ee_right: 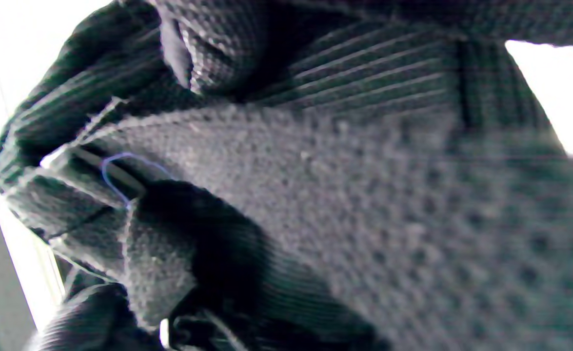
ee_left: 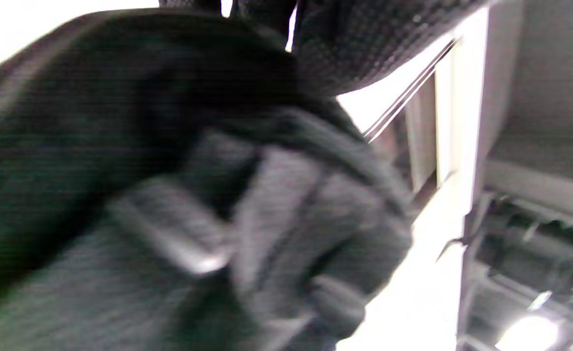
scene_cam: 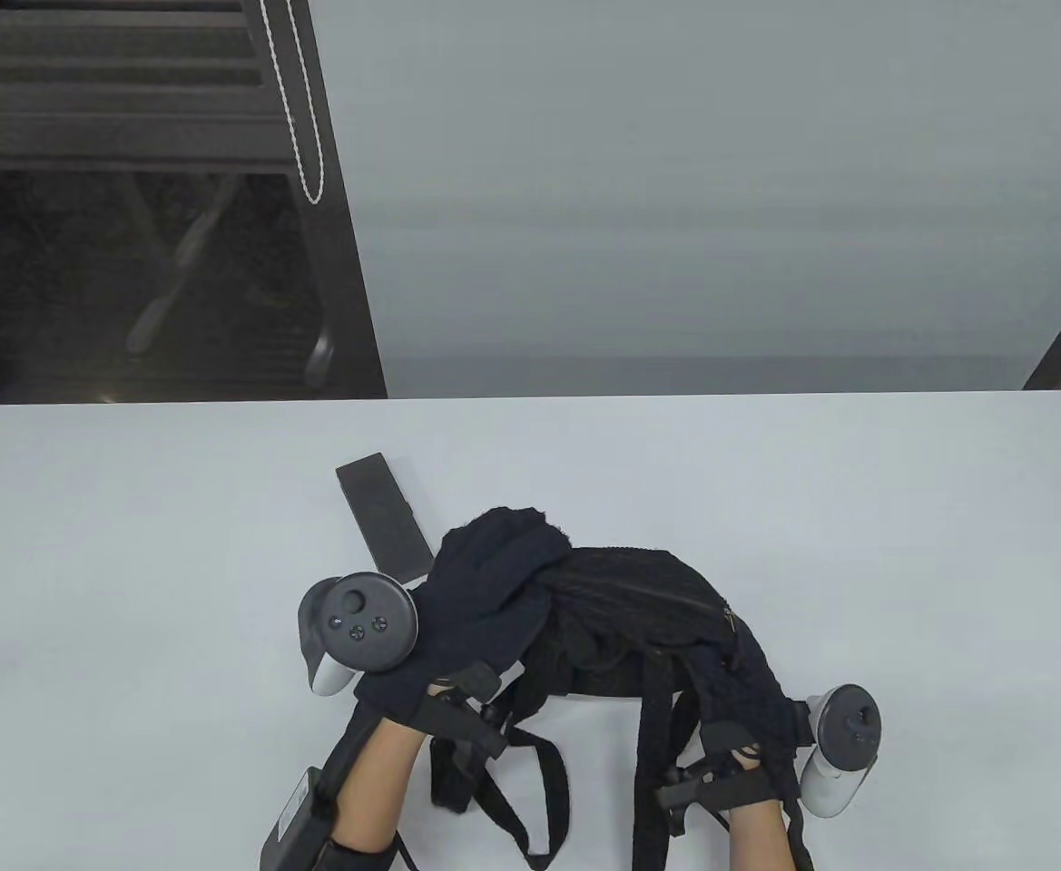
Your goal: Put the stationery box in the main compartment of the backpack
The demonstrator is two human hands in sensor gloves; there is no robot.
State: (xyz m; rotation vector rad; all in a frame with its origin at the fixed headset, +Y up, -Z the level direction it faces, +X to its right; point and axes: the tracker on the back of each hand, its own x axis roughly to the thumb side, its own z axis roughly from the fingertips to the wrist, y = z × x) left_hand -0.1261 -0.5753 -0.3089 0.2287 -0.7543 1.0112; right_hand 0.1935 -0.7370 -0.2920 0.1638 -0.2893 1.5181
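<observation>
The stationery box point(scene_cam: 383, 526) is a flat dark rectangle lying on the white table, just left of and behind the backpack. The black backpack point(scene_cam: 639, 599) lies slumped near the front edge, with its straps point(scene_cam: 530, 789) trailing toward me. My left hand point(scene_cam: 485, 581) lies over the backpack's upper left end and grips the fabric there, close to the box. My right hand point(scene_cam: 748, 699) holds the backpack's right side. The left wrist view shows blurred backpack fabric point(ee_left: 120, 195). The right wrist view is filled with its mesh point(ee_right: 340, 219). I cannot see whether the main compartment is open.
The white table point(scene_cam: 857, 544) stretches wide on both sides, and its far edge runs across the middle of the table view. Beyond it at the back left are a dark floor and chair legs point(scene_cam: 176, 263).
</observation>
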